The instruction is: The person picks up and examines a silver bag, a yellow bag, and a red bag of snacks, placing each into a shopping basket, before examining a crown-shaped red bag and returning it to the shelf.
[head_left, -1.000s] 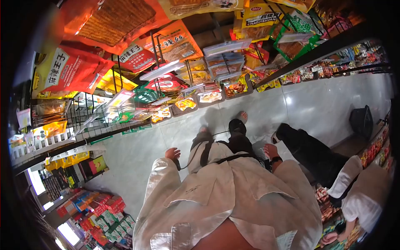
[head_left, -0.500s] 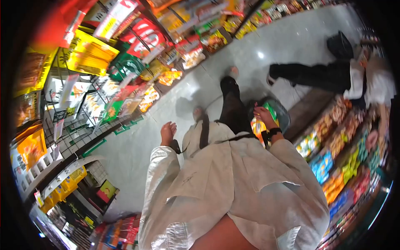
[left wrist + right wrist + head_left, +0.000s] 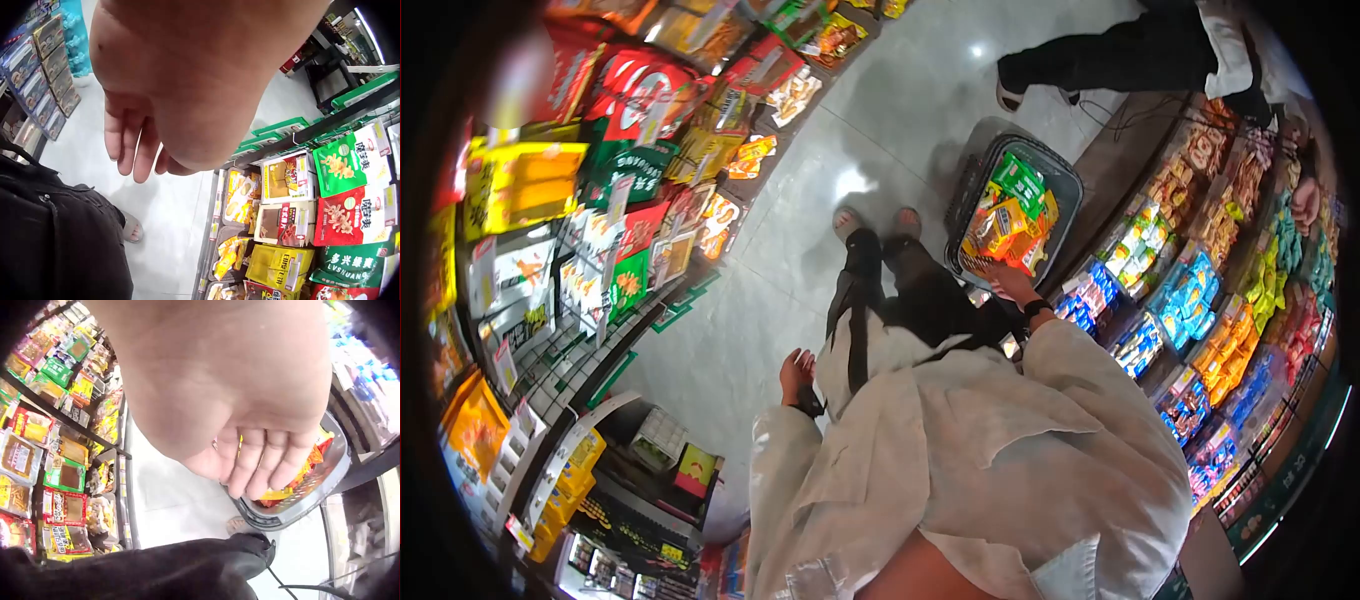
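Note:
My right hand [image 3: 1007, 282] hangs over the near end of a dark shopping basket [image 3: 1072, 190], its fingers overlapping the basket in the head view. In the right wrist view those fingers [image 3: 259, 459] hang loosely before the basket, with no held thing visible. Inside the basket lie a green snack packet [image 3: 1020, 184] and several orange and yellow packets [image 3: 1002, 228]. My left hand [image 3: 797, 373] hangs by my side with loosely bent fingers. Nothing shows in it in the left wrist view, where packaged snacks [image 3: 290, 225] fill a rack to the right.
A snack rack [image 3: 605, 350] runs along the left. Bins of wrapped sweets [image 3: 1185, 295] line the right side, close to the basket. Another person in black trousers [image 3: 1115, 60] stands ahead on the right. Grey floor tiles [image 3: 800, 215] run between the shelves.
My body has turned right, bringing the sweet bins into view. The basket, not seen at first, has come into fuller view beside my right hand. Both hands still hang low.

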A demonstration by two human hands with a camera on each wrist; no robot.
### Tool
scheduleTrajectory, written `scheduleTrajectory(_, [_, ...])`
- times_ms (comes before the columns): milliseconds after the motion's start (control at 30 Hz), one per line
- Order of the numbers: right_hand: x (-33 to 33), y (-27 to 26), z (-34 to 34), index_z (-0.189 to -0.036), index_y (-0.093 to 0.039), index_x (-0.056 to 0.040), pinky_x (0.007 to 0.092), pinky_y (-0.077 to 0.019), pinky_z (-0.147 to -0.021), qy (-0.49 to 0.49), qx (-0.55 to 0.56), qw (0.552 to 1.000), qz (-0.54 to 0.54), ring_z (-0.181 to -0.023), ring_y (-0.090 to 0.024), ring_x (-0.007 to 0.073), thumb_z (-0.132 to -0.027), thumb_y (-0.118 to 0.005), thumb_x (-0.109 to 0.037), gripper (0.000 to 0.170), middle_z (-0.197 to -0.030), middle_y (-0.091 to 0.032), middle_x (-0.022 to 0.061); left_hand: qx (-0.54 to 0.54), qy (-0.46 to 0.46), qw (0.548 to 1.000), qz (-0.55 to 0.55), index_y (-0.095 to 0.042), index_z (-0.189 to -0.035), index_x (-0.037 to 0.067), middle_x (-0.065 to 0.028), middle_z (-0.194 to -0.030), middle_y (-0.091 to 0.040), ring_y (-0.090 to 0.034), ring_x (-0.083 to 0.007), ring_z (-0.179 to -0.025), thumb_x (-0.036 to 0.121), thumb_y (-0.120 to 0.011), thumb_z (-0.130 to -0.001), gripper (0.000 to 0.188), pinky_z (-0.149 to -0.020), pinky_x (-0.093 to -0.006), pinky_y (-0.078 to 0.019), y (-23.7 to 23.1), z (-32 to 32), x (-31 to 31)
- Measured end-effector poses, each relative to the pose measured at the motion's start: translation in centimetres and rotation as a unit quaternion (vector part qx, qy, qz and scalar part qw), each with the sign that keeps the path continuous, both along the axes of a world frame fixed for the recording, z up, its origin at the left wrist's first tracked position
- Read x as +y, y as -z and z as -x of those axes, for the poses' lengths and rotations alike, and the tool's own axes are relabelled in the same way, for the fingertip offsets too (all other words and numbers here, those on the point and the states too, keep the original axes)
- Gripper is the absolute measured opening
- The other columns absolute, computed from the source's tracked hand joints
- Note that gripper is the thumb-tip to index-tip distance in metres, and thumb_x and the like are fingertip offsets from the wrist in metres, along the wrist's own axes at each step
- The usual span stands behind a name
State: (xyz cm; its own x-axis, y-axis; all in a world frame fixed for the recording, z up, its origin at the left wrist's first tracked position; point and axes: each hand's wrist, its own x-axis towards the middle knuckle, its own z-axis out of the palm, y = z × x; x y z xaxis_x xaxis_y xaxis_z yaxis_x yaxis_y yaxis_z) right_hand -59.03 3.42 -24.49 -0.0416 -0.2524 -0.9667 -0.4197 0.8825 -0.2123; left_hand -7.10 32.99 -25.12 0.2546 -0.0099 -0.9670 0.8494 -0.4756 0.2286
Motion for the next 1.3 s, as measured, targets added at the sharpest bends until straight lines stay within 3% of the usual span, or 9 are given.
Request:
scheduleTrajectory(333, [1.0, 21.2, 6.0, -0.102, -0.066, -0.0088, 0.0315, -0.0522, -0.067, -0.081, 0.006, 0.994, 0.069, -0.076, -0.063, 0.0162, -0.093, -0.057, -0.024, 0.02, -0.088, -0.067, 0.0039, -0.039, 0.313, 0.937, -0.149, -0.059, -0.119, 0.009, -0.009, -0.099, -0.069, -0.066, -0.0181, -0.089, 0.028, -0.055, -0.098, 0.029, -0.077, -0.0304, -0.0513, -6.5, 3.7, -2.1])
scheduleTrajectory(467, [2.7, 38.1, 9.8, -0.107, -0.066, -0.0072, 0.0397, -0.0545, -0.074, -0.506, 0.199, 0.73, 0.415, -0.083, -0.067, 0.0269, -0.093, -0.054, -0.018, 0.022, -0.094, -0.071, 0.0092, -0.048, 0.367, 0.915, -0.159, -0.06, -0.118, 0.007, -0.0114, -0.096, -0.07, -0.068, -0.0176, -0.084, 0.026, -0.055, -0.098, 0.028, -0.071, -0.0286, -0.0533, -5.2, 3.8, -2.3])
scheduleTrajectory(567, [-3.9, 32.0, 5.0, -0.113, -0.066, -0.0032, 0.0489, -0.0515, -0.084, -0.142, 0.198, 0.933, 0.266, -0.092, -0.066, 0.0345, -0.095, -0.05, -0.014, 0.027, -0.101, -0.071, 0.0139, -0.048, 0.402, 0.898, -0.173, -0.059, -0.119, 0.007, -0.0105, -0.095, -0.069, -0.068, -0.0171, -0.083, 0.026, -0.054, -0.098, 0.029, -0.071, -0.0278, -0.0529, -4.4, 3.2, -2.9])
scheduleTrajectory(667, [-4.7, 38.7, 6.2, -0.127, -0.061, -0.0076, 0.0567, -0.0383, -0.104, -0.462, 0.136, 0.857, 0.185, -0.131, -0.05, 0.0309, -0.093, -0.051, -0.024, 0.039, -0.133, -0.055, 0.0229, -0.053, 0.391, 0.898, -0.192, -0.059, -0.12, 0.007, -0.0089, -0.093, -0.067, -0.066, -0.0166, -0.083, 0.025, -0.055, -0.099, 0.028, -0.074, -0.0285, -0.0529, -3.9, 2.7, -3.4])
scheduleTrajectory(833, [-3.7, 46.5, 4.3, -0.124, -0.062, -0.0048, 0.0623, -0.0358, -0.101, -0.516, 0.203, 0.829, 0.078, -0.126, -0.051, 0.0378, -0.093, -0.051, -0.027, 0.04, -0.13, -0.057, 0.0233, -0.055, 0.406, 0.892, -0.191, -0.058, -0.12, 0.005, -0.0091, -0.091, -0.068, -0.066, -0.0162, -0.077, 0.022, -0.053, -0.099, 0.028, -0.07, -0.0277, -0.0531, -3.3, 1.5, -3.3])
scheduleTrajectory(933, [-2.1, 42.5, 4.7, -0.12, -0.062, 0.0003, 0.0602, -0.0444, -0.091, -0.384, 0.191, 0.897, 0.104, -0.111, -0.061, 0.0432, -0.092, -0.052, -0.029, 0.042, -0.116, -0.065, 0.0257, -0.051, 0.419, 0.893, -0.159, -0.058, -0.122, 0.003, -0.0122, -0.096, -0.07, -0.068, -0.0179, -0.08, 0.024, -0.053, -0.098, 0.033, -0.07, -0.029, -0.0543, -3.4, 1.3, -3.8])
scheduleTrajectory(1000, [-0.1, 42.7, 5.2, -0.115, -0.064, 0.0027, 0.0466, -0.0496, -0.085, 0.18, 0.229, 0.951, 0.102, -0.103, -0.065, 0.0404, -0.089, -0.054, -0.026, 0.04, -0.109, -0.067, 0.0268, -0.063, 0.436, 0.886, -0.145, -0.059, -0.122, 0.004, -0.0121, -0.098, -0.07, -0.068, -0.0185, -0.084, 0.023, -0.052, -0.098, 0.032, -0.073, -0.0303, -0.0539, -3.9, 2.0, -5.0])
scheduleTrajectory(1067, [-1.9, 29.9, 3.9, -0.116, -0.063, 0.0029, 0.0382, -0.0483, -0.086, 0.324, 0.081, 0.916, 0.224, -0.103, -0.064, 0.0341, -0.089, -0.056, -0.026, 0.04, -0.11, -0.068, 0.0226, -0.065, 0.447, 0.882, -0.131, -0.059, -0.123, 0.005, -0.0114, -0.1, -0.07, -0.067, -0.0186, -0.091, 0.023, -0.052, -0.098, 0.031, -0.079, -0.0319, -0.0526, -4.8, 2.8, -6.8])
scheduleTrajectory(1300, [-2.7, 4.3, 2.9, -0.126, -0.064, 0.0022, 0.0246, -0.0487, -0.09, 0.296, 0.027, 0.885, 0.358, -0.101, -0.061, 0.0098, -0.094, -0.065, -0.013, 0.035, -0.114, -0.067, 0.0036, -0.133, 0.418, 0.899, 0.022, -0.061, -0.12, 0.005, -0.0093, -0.102, -0.07, -0.066, -0.0164, -0.09, 0.021, -0.054, -0.099, 0.028, -0.078, -0.0296, -0.051, -10.4, 5.5, -14.2])
